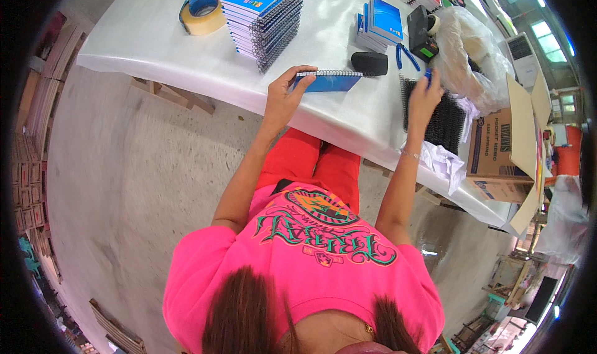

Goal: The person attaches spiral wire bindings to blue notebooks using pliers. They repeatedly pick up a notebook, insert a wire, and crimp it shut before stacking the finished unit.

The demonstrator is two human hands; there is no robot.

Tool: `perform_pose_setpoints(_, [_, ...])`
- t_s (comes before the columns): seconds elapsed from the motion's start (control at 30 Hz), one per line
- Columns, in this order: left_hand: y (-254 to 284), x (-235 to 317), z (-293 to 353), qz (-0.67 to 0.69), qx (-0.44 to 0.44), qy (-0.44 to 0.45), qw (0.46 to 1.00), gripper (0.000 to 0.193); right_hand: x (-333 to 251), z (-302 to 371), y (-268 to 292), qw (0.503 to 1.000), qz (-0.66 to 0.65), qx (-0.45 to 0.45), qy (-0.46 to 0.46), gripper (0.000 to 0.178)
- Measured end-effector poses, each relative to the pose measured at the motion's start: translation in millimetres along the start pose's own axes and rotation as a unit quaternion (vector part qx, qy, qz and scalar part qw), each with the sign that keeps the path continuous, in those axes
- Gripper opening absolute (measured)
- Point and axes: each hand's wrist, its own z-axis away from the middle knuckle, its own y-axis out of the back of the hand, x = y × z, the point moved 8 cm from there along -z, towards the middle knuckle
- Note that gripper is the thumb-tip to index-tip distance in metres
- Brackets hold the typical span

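My left hand (289,96) grips the left end of a small blue notebook (333,82), thumb on its cover, near the table's front edge. A wire coil runs along the notebook's upper edge. Over a pile of black spiral binding coils (444,114) is my right hand (426,96), slightly blurred, with its fingers curled. A bit of blue shows at those fingertips; what it belongs to is unclear. Blue-handled pliers (407,57) lie just beyond that hand. Between the hands, farther back, sits a black case-like object (370,63).
A tall stack of spiral notebooks (261,21) and tape rolls (204,13) stand at the back left. Farther right are a smaller blue notebook stack (380,23), a black box (423,34), a clear plastic bag (469,52) and an open carton (497,142). Crumpled white material (444,159) lies near the carton.
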Motion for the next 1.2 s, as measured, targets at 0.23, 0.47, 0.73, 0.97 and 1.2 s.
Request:
perform_pose_setpoints(0.23, [9.4,12.9,2.5,-0.085,0.001,-0.008,0.996,0.023,-79.2,78.9,-0.5,0.471,-0.755,-0.234,-0.393,0.044])
perform_pose_setpoints(0.47, [8.0,8.0,0.9,-0.073,-0.026,0.003,0.997,0.022,-168.8,134.7,-9.3,0.934,-0.238,-0.241,0.115,0.058])
perform_pose_setpoints(0.73, [9.7,6.1,0.3,-0.046,0.001,-0.048,0.998,0.021,-181.6,157.6,-21.8,0.962,-0.115,-0.161,0.186,0.063])
perform_pose_setpoints(0.97, [8.9,8.3,4.4,-0.064,-0.013,-0.028,0.997,0.024,-186.5,158.4,-26.8,0.963,-0.102,-0.159,0.193,0.062])
perform_pose_setpoints(1.2, [8.6,14.4,7.0,-0.096,0.032,-0.075,0.992,0.027,-183.7,159.5,-27.2,0.96,-0.16,-0.155,0.171,0.054])
